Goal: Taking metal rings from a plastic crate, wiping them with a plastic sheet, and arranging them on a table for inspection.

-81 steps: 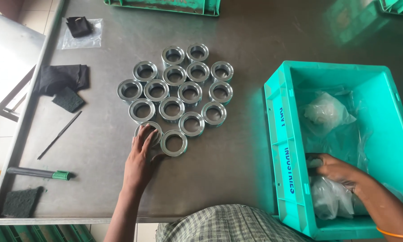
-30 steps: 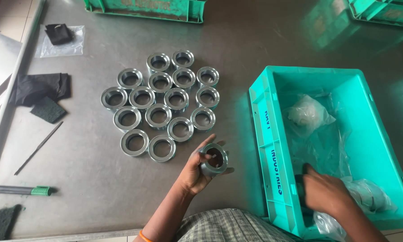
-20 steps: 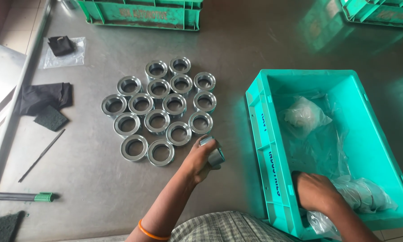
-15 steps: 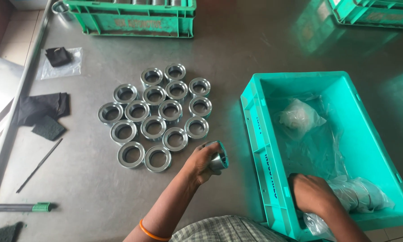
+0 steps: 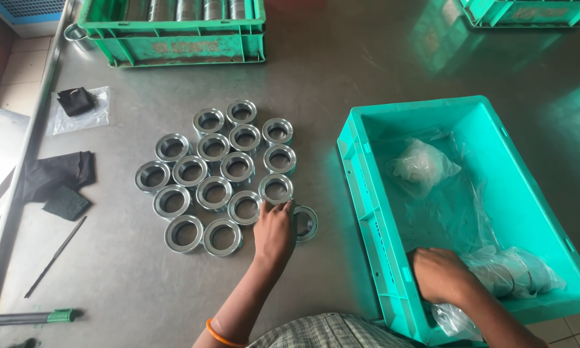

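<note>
Several shiny metal rings (image 5: pixel 216 170) lie flat in a tight cluster on the steel table (image 5: pixel 315 84). My left hand (image 5: pixel 274 229) rests on one more metal ring (image 5: pixel 306 222) at the cluster's lower right edge, fingers still curled on it. My right hand (image 5: pixel 439 274) reaches down into the near corner of a teal plastic crate (image 5: pixel 541 187), gripping a clear plastic bag of rings (image 5: pixel 512 272). A second bunched plastic bag (image 5: pixel 422 165) lies further back in the crate.
A green crate (image 5: pixel 174 38) holding metal parts stands at the table's far edge, another green crate (image 5: pixel 528 11) at the far right. Black cloths (image 5: pixel 54 174), a small bagged item (image 5: pixel 77 103), a thin rod (image 5: pixel 54 256) and a green-handled tool (image 5: pixel 32 317) lie along the left side.
My left hand carried a ring from near my body to the cluster's lower right and set it flat on the table. My right hand stayed in the teal crate among the bags.
</note>
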